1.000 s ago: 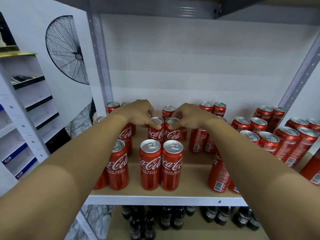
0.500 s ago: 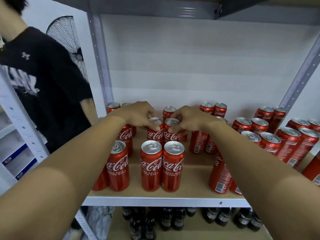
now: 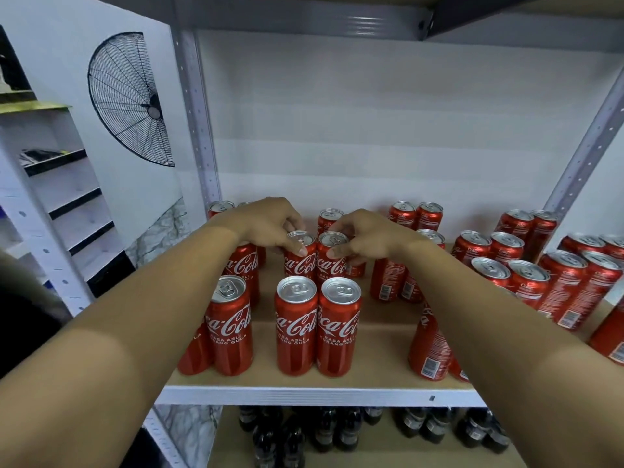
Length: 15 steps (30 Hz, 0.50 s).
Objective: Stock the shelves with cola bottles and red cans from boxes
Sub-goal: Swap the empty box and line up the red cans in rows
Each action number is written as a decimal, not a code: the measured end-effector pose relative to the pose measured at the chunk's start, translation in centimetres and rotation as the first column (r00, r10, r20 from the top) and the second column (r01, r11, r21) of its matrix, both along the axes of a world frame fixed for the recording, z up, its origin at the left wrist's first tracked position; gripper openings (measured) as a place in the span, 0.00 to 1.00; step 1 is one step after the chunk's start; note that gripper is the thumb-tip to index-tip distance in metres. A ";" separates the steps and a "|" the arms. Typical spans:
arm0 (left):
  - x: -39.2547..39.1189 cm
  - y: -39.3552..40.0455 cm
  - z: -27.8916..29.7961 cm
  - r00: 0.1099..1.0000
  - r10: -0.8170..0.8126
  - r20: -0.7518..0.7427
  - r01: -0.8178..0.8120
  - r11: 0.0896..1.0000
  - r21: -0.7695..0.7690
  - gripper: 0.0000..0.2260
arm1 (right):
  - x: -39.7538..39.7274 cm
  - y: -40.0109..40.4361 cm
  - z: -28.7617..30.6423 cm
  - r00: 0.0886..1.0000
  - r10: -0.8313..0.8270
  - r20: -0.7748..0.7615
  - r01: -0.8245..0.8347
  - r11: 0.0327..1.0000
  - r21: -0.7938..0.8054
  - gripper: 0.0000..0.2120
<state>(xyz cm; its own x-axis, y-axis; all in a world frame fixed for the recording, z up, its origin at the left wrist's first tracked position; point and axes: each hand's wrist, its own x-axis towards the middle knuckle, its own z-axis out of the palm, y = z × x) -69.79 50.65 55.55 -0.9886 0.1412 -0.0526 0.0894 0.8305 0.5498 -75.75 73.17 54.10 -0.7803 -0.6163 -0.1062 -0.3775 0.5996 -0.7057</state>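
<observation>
Both hands grasping can tops, ctr of frame.
L hand (image 3: pixel 270 224) fingers curled on left can (image 3: pixel 300 256); R hand (image 3: pixel 368 236) likewise on right can (image 3: pixel 332 256); the two cans touch, upright on shelf (image 3: pixel 381 336), just behind front pair (image 3: pixel 317 325). More cans at right. Cola bottles (image 3: pixel 337 430) on lower shelf, btm of frame. Fan (image 3: pixel 128 99) upper left.

Forearms hide several cans (image 3: pixel 429 346); cola bottles (image 3: pixel 337 430) are too dark to read.
</observation>
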 end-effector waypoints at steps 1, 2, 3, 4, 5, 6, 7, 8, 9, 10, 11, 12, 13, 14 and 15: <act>0.0 0.0 0.0 1.000 0.000 0.002 0.000 1.000 -0.004 0.19 | 0.0 0.0 0.0 1.000 -0.001 0.000 0.001 1.000 -0.002 0.27; 0.0 0.0 0.1 1.000 -0.001 0.000 0.001 1.000 -0.018 0.20 | 0.0 0.0 -0.1 1.000 -0.002 0.001 0.002 1.000 -0.004 0.27; 0.0 0.1 0.1 1.000 -0.003 -0.006 0.003 0.999 -0.038 0.20 | 0.0 0.1 -0.1 1.000 -0.003 0.005 0.003 1.000 -0.009 0.27; 0.0 0.1 0.2 1.000 -0.006 -0.007 0.005 0.999 -0.050 0.20 | -0.1 0.1 -0.1 1.000 -0.007 0.013 0.007 1.000 -0.013 0.28; -0.1 0.1 0.2 1.000 -0.006 0.003 0.006 0.999 -0.047 0.20 | -0.2 0.2 -0.1 1.000 -0.010 0.020 0.010 1.000 -0.014 0.28; -0.2 0.0 0.2 1.000 -0.005 0.020 0.006 0.999 -0.034 0.21 | -0.3 0.1 -0.1 1.000 -0.009 0.027 0.009 1.000 -0.009 0.29; -0.3 0.0 0.3 0.999 -0.005 0.043 0.006 1.000 -0.021 0.22 | -0.3 0.1 0.0 0.999 -0.003 0.032 0.003 1.000 0.003 0.30; -0.4 -0.1 0.4 0.998 -0.005 0.063 0.006 1.000 -0.012 0.23 | -0.4 0.0 0.2 0.999 0.007 0.031 -0.008 1.000 0.021 0.31; -0.5 -0.2 0.6 0.997 -0.003 0.073 0.004 1.000 -0.008 0.25 | -0.5 -0.1 0.4 1.000 0.020 0.024 -0.021 0.999 0.041 0.32; -0.8 -0.5 0.7 0.997 0.003 0.075 -0.002 1.000 -0.001 0.26 | -0.5 -0.1 0.7 1.000 0.029 0.010 -0.029 0.998 0.058 0.33; -1.0 -0.7 0.9 0.998 0.009 0.069 -0.010 1.000 0.011 0.25 | -0.5 0.0 1.1 0.999 0.031 -0.016 -0.030 0.997 0.070 0.33; -1.2 -0.8 1.2 0.999 0.012 0.052 -0.013 1.000 0.024 0.22 | -0.7 0.1 1.5 0.998 0.020 -0.058 -0.016 0.997 0.075 0.32; -1.5 -0.9 1.4 1.000 0.013 0.026 -0.014 0.999 0.030 0.18 | -0.9 0.4 2.0 0.994 0.000 -0.113 0.008 0.998 0.065 0.29; -1.8 -0.9 1.7 1.000 0.015 -0.001 -0.015 1.000 0.023 0.16 | -1.2 0.7 2.5 0.985 -0.034 -0.169 0.041 0.998 0.043 0.25; -2.2 -0.8 1.9 1.000 0.018 -0.025 -0.018 1.000 0.004 0.14 | -1.5 1.1 2.9 0.974 -0.070 -0.217 0.075 0.997 0.018 0.20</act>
<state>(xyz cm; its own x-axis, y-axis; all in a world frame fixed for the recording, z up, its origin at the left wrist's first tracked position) -72.03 49.84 57.50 -0.9920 0.1235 -0.0274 0.0881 0.8300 0.5507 -77.26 74.30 56.98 -0.8290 -0.5566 0.0542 -0.4740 0.6480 -0.5961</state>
